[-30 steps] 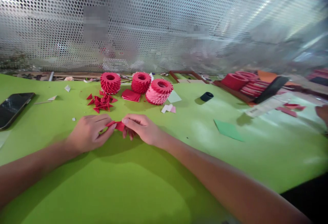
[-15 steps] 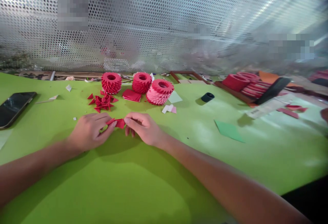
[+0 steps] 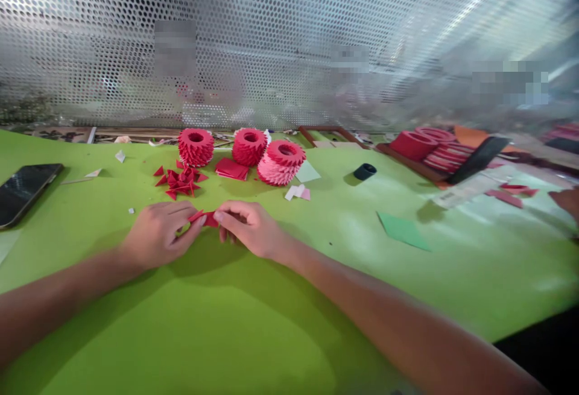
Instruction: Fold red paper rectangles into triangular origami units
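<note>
Left hand (image 3: 158, 235) and right hand (image 3: 253, 229) still pinch the red paper (image 3: 203, 219).

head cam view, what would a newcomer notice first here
Three red folded-paper cylinders stand out first, lined up on the far side of the bright green table, the rightmost shading to pink. At centre, the left hand and right hand pinch a small folded red paper piece. A perforated metal screen fills the background.
</note>
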`<action>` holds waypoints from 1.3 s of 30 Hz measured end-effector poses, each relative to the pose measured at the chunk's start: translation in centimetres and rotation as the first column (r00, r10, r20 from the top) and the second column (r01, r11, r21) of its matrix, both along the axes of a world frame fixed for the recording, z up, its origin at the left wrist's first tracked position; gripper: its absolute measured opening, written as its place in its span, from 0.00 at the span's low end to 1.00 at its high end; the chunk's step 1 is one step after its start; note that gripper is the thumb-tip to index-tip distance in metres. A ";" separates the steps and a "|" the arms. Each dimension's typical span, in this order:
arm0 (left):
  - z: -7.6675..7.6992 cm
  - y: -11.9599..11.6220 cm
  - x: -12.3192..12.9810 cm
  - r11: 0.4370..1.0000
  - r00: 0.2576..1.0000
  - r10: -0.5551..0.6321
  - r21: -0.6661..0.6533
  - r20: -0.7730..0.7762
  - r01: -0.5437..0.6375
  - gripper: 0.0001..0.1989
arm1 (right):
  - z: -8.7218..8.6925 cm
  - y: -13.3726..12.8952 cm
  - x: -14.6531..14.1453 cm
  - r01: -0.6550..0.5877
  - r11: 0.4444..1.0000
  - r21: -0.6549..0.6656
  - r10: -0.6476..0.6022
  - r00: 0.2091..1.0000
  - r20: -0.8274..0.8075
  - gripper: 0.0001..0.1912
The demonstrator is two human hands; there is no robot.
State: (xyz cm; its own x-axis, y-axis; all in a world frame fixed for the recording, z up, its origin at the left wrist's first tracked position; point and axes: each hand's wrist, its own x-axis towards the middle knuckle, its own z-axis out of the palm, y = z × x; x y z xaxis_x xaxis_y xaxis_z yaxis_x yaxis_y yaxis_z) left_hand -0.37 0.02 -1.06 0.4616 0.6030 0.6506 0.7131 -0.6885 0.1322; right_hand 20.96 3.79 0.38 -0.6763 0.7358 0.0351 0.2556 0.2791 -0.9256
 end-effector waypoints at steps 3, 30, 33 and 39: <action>0.0 0.0 0.1 1.000 1.000 0.007 0.005 -0.021 -0.007 0.17 | -0.1 0.0 0.0 0.001 1.000 0.007 -0.001 1.000 0.001 0.17; 0.2 0.0 -0.8 0.992 0.992 -0.125 0.034 0.022 0.124 0.13 | 0.1 0.6 0.2 0.047 0.999 -0.017 -0.048 0.999 -0.020 0.15; 0.5 -0.2 -0.1 0.957 0.982 -0.030 -0.278 0.184 0.081 0.11 | 0.1 0.4 0.1 0.047 0.999 -0.005 -0.047 0.998 -0.036 0.15; 0.9 -0.1 0.6 0.812 0.965 -0.045 -0.554 0.259 0.186 0.19 | -0.1 0.4 0.3 -0.031 0.999 -0.030 0.030 1.000 -0.004 0.16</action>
State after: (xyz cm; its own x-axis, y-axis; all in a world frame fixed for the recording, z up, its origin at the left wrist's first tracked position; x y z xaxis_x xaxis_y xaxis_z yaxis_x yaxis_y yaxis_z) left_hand 0.19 -0.07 -0.15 0.4373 0.8477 0.3004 0.5354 -0.5138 0.6704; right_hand 21.21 4.15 0.27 -0.6984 0.7155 0.0155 0.2443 0.2586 -0.9346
